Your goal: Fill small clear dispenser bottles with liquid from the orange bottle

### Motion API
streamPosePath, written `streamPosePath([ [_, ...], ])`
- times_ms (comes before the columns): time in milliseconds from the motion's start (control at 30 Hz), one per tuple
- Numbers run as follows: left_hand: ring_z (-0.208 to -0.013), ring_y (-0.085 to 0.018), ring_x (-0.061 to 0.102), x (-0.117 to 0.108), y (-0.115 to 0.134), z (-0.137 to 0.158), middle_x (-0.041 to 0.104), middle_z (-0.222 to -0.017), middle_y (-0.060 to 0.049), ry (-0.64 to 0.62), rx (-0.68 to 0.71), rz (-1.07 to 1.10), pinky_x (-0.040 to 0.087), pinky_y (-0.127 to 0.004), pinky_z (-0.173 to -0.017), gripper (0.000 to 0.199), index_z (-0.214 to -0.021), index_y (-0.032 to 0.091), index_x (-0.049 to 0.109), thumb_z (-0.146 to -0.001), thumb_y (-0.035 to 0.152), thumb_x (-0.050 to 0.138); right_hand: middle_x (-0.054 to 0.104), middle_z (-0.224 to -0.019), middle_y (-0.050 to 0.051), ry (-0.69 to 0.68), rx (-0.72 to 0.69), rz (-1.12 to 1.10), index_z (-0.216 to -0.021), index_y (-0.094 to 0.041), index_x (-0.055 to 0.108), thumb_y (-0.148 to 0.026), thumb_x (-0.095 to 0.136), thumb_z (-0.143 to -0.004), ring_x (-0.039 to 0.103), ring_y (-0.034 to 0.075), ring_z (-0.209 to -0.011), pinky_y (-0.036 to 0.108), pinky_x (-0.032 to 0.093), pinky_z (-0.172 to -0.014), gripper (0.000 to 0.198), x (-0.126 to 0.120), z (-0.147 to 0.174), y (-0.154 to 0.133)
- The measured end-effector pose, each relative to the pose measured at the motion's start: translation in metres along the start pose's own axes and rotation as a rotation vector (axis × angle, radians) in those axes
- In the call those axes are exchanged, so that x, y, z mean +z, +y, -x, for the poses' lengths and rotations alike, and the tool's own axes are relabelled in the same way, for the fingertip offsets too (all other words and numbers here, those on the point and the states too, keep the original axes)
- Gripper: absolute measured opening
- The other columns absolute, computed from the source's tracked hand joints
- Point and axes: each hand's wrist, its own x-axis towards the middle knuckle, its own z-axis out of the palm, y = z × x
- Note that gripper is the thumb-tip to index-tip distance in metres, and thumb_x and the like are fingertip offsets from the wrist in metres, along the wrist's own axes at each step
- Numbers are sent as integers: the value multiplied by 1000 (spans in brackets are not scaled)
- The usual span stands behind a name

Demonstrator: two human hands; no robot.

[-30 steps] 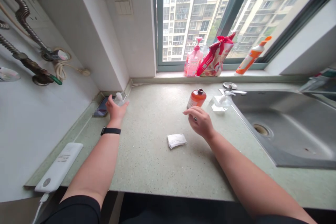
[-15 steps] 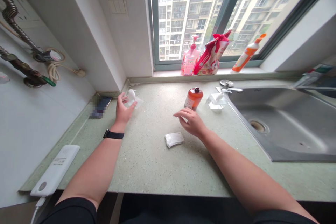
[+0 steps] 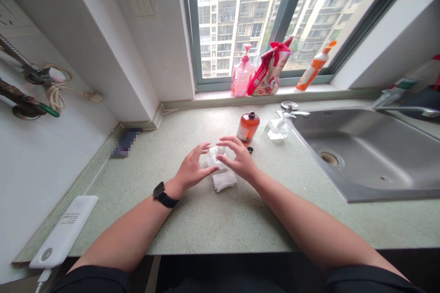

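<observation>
Both hands are meeting over the middle of the tabletop [image 3: 206,219]: the left hand [image 3: 192,170] and the right hand [image 3: 239,160] are curling their fingers from either side around a small clear bottle [image 3: 213,157], gripping it just above a folded white cloth [image 3: 223,180] lying on the surface. An orange bottle [image 3: 248,127] is standing open just behind the right hand, its small dark cap [image 3: 250,149] sitting beside it, and a clear dispenser [image 3: 277,128] is resting near the sink [image 3: 378,165].
</observation>
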Motion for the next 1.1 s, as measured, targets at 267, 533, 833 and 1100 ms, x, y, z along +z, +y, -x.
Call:
streamPosePath([
  [267,-120,-30,75,3,-5,0,69,-140,-11,18,32,-30,62,-49,-106,74,-145,27,53,-84,43,91,72,-119,10,59,82,-30,-107,-28,75,-51,80,-91,70,30,-117,51,57,-106,29,13,-1,7],
  [533,-120,-30,76,4,-8,-1,70,-140,-11,19,19,-23,61,-49,-107,72,-144,27,54,-84,42,90,74,-110,8,65,117,-51,-97,-26,77,-53,83,-87,71,28,-107,47,58,-99,30,13,-3,12],
  [833,-122,-30,75,-1,-10,-7,72,-138,-11,-35,4,24,61,-50,-108,77,-148,27,52,-82,40,91,74,-109,8,-50,83,-160,-101,-27,82,-55,79,-91,71,26,-106,45,58,-99,30,8,-8,18],
  [1100,-122,-30,75,-2,-10,-6,70,-141,-11,-34,11,28,60,-49,-108,75,-147,27,52,-84,40,89,73,-119,8,-3,128,-172,-109,-28,76,-54,83,-87,68,27,-119,51,54,-109,35,4,-5,24],
])
